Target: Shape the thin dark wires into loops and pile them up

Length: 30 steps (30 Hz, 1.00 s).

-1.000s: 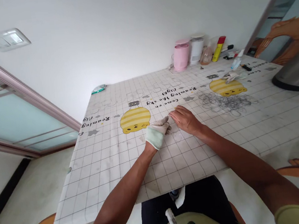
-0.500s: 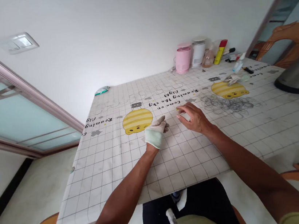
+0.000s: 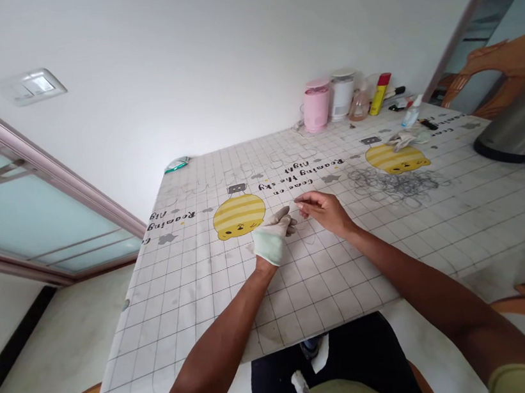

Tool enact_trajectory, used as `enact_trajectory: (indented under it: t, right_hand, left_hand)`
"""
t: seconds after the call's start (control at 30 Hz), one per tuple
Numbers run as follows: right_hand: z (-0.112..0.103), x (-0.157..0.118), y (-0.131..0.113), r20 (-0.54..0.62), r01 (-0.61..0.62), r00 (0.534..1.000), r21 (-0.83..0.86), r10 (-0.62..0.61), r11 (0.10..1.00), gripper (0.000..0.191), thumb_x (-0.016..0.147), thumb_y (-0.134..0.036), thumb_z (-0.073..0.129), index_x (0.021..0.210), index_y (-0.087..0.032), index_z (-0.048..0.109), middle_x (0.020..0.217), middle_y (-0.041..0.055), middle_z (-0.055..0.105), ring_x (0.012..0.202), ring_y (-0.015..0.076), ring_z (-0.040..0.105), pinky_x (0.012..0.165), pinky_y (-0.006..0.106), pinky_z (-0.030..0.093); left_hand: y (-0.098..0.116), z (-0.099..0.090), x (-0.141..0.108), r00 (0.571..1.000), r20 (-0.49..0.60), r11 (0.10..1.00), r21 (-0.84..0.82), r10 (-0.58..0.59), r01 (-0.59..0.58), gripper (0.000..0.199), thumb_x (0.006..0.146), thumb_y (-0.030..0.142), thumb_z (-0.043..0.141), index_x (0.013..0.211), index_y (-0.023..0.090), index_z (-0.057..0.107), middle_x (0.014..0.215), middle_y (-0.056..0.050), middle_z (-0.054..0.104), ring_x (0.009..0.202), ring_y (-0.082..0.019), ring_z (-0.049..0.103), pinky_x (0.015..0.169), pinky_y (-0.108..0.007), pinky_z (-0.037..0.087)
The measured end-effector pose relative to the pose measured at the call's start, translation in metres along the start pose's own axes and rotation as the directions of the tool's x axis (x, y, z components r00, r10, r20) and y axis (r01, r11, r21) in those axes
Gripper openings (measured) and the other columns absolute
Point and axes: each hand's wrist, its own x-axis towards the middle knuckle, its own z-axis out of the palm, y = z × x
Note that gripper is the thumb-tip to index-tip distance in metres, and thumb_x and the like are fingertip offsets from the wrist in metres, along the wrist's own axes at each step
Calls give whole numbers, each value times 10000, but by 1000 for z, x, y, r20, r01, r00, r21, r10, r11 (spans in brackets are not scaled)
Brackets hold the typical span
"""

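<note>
My left hand (image 3: 272, 232), in a white work glove with a pale green cuff, rests low over the tablecloth with its fingers curled together. What it holds, if anything, is hidden. Just right of it, my bare right hand (image 3: 323, 213) has thumb and fingertips pinched together, close to the gloved fingertips but apart from them. Anything between those fingertips is too small to make out. A loose tangle of dark thin strands (image 3: 394, 185) lies farther right on the cloth. Behind it is a crumpled light glove (image 3: 407, 137).
The table wears a white checked tablecloth (image 3: 187, 322) with yellow cartoon prints. Along the wall stand a pink canister (image 3: 317, 107), a white canister (image 3: 342, 96), a bottle (image 3: 359, 105) and a yellow-red can (image 3: 379, 95). A metal kettle (image 3: 519, 127) is at the right; a green packet (image 3: 176, 165) lies back left.
My right hand has moved left toward the gloved hand, and its fingers have gone from spread to pinched. My left hand has stayed nearly in place. The view has shifted slightly.
</note>
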Motion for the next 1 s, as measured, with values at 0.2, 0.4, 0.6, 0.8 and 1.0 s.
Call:
enact_trajectory:
  t: [0.2, 0.4, 0.6, 0.8, 1.0]
  right_hand:
    - [-7, -2, 7, 116, 428, 897, -463, -426, 776, 221, 1038, -253, 550, 1157, -252, 736, 951, 68, 720, 894, 220, 681, 833, 407, 570]
    - [-9, -3, 8, 260, 570, 812, -543, -522, 617, 273, 1030, -144, 491, 1187, -216, 702, 950, 82, 675, 870, 212, 653, 782, 380, 570]
    - [-2, 3, 7, 205, 523, 846, -495, -492, 694, 233, 1014, -153, 527, 1117, -232, 720, 912, 50, 703, 828, 189, 669, 746, 341, 553]
    - [-7, 4, 0, 43, 401, 896, -506, -442, 764, 181, 1016, -252, 557, 1063, -246, 732, 904, 50, 720, 814, 201, 664, 749, 351, 530]
    - [-11, 1, -6, -112, 230, 942, -467, -316, 853, 207, 999, -361, 579, 1040, -256, 753, 945, 67, 746, 812, 224, 663, 773, 383, 534]
  left_hand:
    - [3, 1, -2, 1000, -20, 998, 52, -23, 24, 388, 874, 198, 668, 1242, 125, 768, 831, -62, 769, 643, -108, 643, 668, -249, 548]
    - [-4, -1, 0, 999, -24, 999, 29, -30, 30, 361, 883, 185, 658, 1218, 119, 776, 807, -61, 764, 639, -115, 655, 660, -252, 553]
    - [-5, 3, 5, 999, -29, 999, -12, -44, 43, 425, 900, 194, 659, 1307, 84, 709, 812, -70, 764, 651, -125, 681, 674, -261, 565]
    - [-1, -3, 2, 995, 93, 1000, 23, -20, 18, 529, 952, 368, 669, 1398, 85, 629, 1114, -165, 782, 870, -207, 754, 767, -316, 597]
    - [-16, -3, 2, 940, 300, 986, 16, -165, 168, 467, 866, 474, 790, 1155, 108, 758, 1087, -178, 790, 889, -227, 750, 775, -327, 579]
